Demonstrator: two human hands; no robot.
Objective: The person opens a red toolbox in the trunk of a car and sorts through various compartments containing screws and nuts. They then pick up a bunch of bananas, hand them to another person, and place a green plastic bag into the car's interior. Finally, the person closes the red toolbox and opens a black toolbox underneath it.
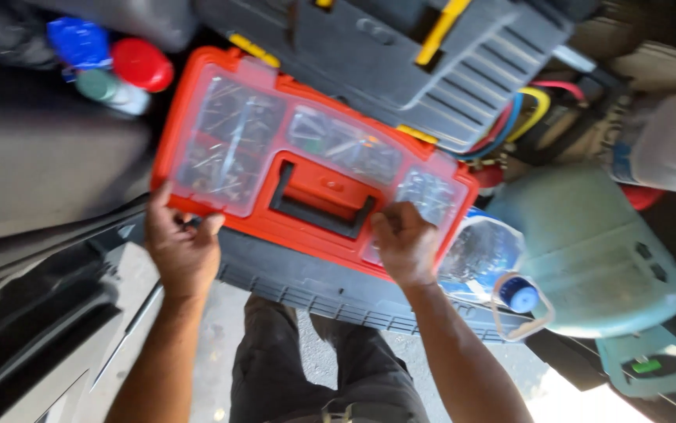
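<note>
Both hands on orange toolbox [306, 168] w/ clear lid compartments. Left hand [183, 247] grips its near-left corner, fingers curled round the edge; right hand [404, 243] is closed at the near-right front edge, prob. on a latch. Water bottle [483, 258] just right of toolbox, grey case [400, 55] behind it.

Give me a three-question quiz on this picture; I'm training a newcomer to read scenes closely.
1. True or false: both hands touch the orange toolbox.
2. Which hand is at the clear lid compartment beside the black handle? A left hand B right hand
3. What colour is the cap of the plastic bottle lying right of the box?

Key: 1 true; 2 B; 3 blue.
</note>
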